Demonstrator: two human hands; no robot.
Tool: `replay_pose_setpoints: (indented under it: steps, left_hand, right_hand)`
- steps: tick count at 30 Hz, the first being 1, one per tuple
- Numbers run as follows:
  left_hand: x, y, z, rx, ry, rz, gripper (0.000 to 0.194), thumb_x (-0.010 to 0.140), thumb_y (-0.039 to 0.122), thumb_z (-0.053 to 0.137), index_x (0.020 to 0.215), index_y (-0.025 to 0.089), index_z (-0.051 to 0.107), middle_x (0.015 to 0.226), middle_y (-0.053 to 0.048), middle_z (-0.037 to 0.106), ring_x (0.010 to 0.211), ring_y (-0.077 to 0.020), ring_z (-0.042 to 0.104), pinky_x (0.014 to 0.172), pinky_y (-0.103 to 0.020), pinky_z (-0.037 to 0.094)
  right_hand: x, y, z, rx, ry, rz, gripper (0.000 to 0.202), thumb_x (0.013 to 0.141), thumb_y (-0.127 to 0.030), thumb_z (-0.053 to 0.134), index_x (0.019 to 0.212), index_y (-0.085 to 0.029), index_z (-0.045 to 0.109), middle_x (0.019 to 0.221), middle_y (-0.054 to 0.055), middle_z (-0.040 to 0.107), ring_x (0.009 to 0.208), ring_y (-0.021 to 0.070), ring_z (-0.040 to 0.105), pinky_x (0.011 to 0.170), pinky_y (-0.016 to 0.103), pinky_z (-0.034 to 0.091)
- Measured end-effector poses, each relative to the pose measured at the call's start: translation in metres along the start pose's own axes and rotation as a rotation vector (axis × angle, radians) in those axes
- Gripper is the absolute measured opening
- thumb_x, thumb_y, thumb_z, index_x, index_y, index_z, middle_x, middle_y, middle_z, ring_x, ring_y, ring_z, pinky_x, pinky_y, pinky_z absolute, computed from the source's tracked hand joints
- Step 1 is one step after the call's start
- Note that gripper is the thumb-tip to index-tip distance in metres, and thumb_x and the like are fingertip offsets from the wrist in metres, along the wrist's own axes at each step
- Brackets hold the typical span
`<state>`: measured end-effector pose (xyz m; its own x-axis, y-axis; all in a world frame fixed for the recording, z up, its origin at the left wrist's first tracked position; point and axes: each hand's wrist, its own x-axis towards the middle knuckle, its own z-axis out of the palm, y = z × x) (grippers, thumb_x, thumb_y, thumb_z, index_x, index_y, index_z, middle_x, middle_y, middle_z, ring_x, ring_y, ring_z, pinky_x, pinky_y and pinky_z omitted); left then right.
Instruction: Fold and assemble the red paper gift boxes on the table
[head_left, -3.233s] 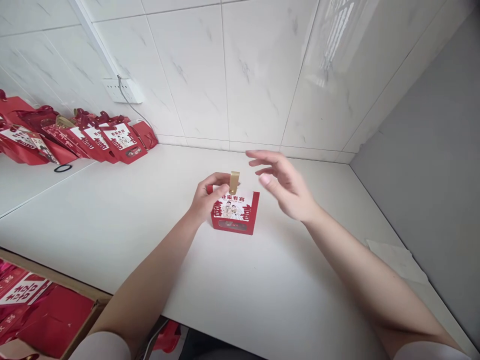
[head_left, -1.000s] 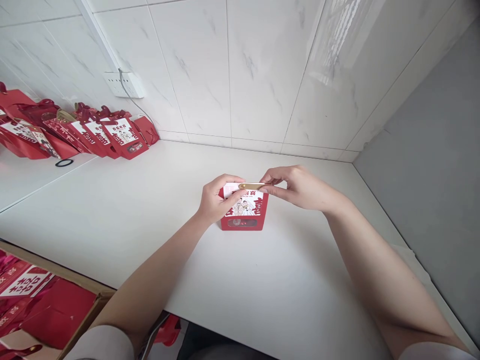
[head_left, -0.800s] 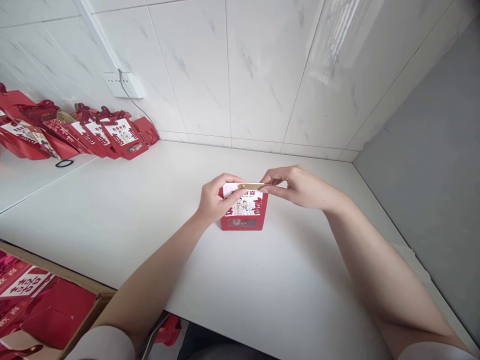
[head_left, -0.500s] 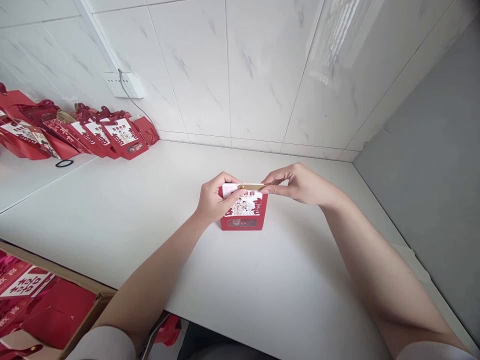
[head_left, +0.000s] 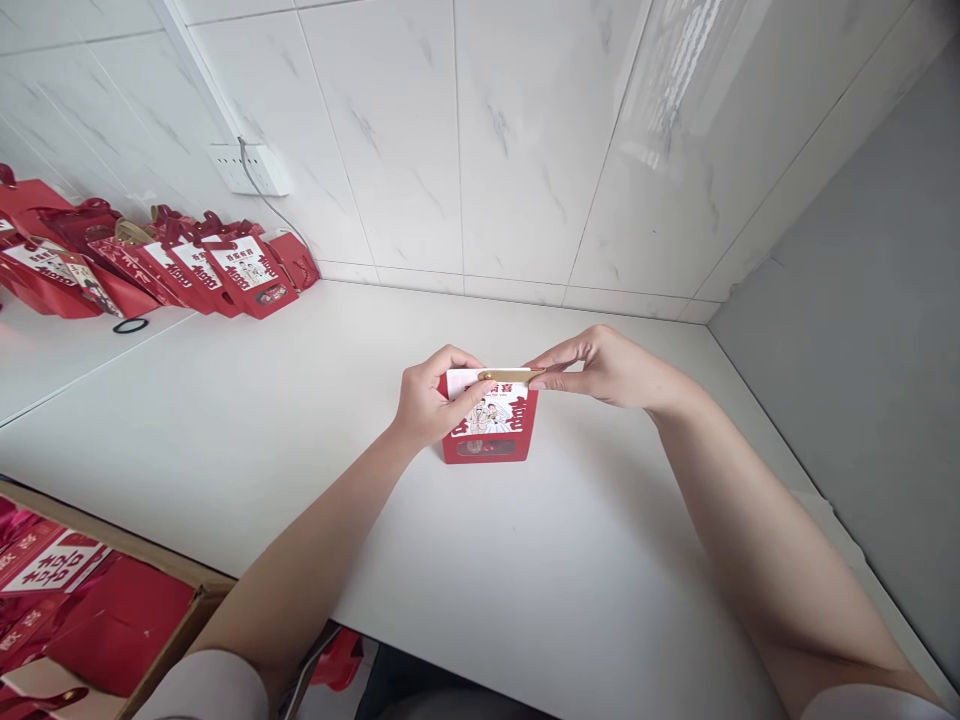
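Note:
A red gift box (head_left: 487, 450) stands upright on the white table, its printed front showing a cartoon couple, red characters and a small clear window below. Across its top lies a flat gold strap (head_left: 514, 376) with a round stud at its left end. My left hand (head_left: 435, 398) is closed on the box's top left, thumb in front near the stud and fingers behind. At the top right corner, my right hand (head_left: 585, 368) pinches the strap's right end between thumb and fingers. Its fingertips partly hide that corner.
Several similar red gift boxes (head_left: 247, 275) line the wall at the left, with a black ring (head_left: 130, 326) before them. An open carton (head_left: 202, 592) of red packaging is at lower left. A socket (head_left: 249, 169) with a cable is on the tiled wall; a grey panel (head_left: 855, 280) borders the right.
My right fingertips have shifted slightly right along the box's top, and more of the gold strap's right end shows. My left hand keeps its hold.

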<state>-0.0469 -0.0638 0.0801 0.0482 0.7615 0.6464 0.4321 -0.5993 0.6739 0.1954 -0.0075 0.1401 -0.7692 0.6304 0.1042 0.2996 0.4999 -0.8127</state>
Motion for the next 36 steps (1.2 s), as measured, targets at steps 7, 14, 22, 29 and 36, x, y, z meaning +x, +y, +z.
replay_pose_setpoints:
  steps: [7,14,22,29,36]
  left_hand:
    - [0.000,-0.001,0.001,0.064,-0.027,0.105,0.014,0.079,0.026,0.074,0.089,0.019,0.068,0.080,-0.002,0.072,0.065,-0.0119,0.065,0.055,-0.022,0.050]
    - [0.002,0.003,0.000,0.022,-0.018,0.021,0.012,0.079,0.029,0.073,0.082,0.018,0.068,0.076,-0.001,0.071,0.061,-0.0115,0.064,0.052,-0.022,0.047]
    - [0.004,0.006,-0.002,0.042,-0.010,0.017,0.014,0.078,0.030,0.075,0.078,0.018,0.069,0.075,-0.002,0.072,0.061,-0.0123,0.065,0.053,-0.023,0.049]
    - [0.003,0.004,-0.002,0.036,-0.007,0.037,0.016,0.079,0.030,0.074,0.091,0.019,0.073,0.088,-0.005,0.075,0.075,-0.0161,0.069,0.064,-0.026,0.054]
    - [0.003,0.004,-0.001,0.040,-0.028,0.045,0.014,0.080,0.029,0.073,0.089,0.019,0.073,0.085,-0.005,0.074,0.071,-0.0152,0.068,0.062,-0.026,0.053]
  right_hand:
    - [-0.005,-0.005,-0.006,-0.088,-0.008,-0.015,0.033,0.083,-0.047,0.066,0.110,-0.031,0.075,0.105,0.000,0.076,0.096,0.0224,0.069,0.079,0.034,0.054]
    - [-0.004,-0.009,-0.002,-0.169,0.014,0.041,0.038,0.083,-0.056,0.063,0.104,-0.028,0.078,0.091,0.002,0.078,0.073,0.0198,0.066,0.064,0.031,0.050]
    - [-0.004,-0.006,-0.002,-0.097,-0.004,0.045,0.039,0.082,-0.058,0.063,0.103,-0.029,0.079,0.086,0.002,0.077,0.073,0.0212,0.065,0.063,0.033,0.049]
    - [-0.006,-0.011,0.001,-0.127,0.025,-0.008,0.032,0.084,-0.049,0.063,0.105,-0.027,0.075,0.097,0.003,0.076,0.086,0.0227,0.068,0.070,0.034,0.050]
    - [-0.002,-0.018,0.016,-0.221,0.131,-0.132,0.022,0.088,-0.037,0.061,0.104,-0.027,0.072,0.098,0.003,0.075,0.088,0.0215,0.067,0.068,0.031,0.045]
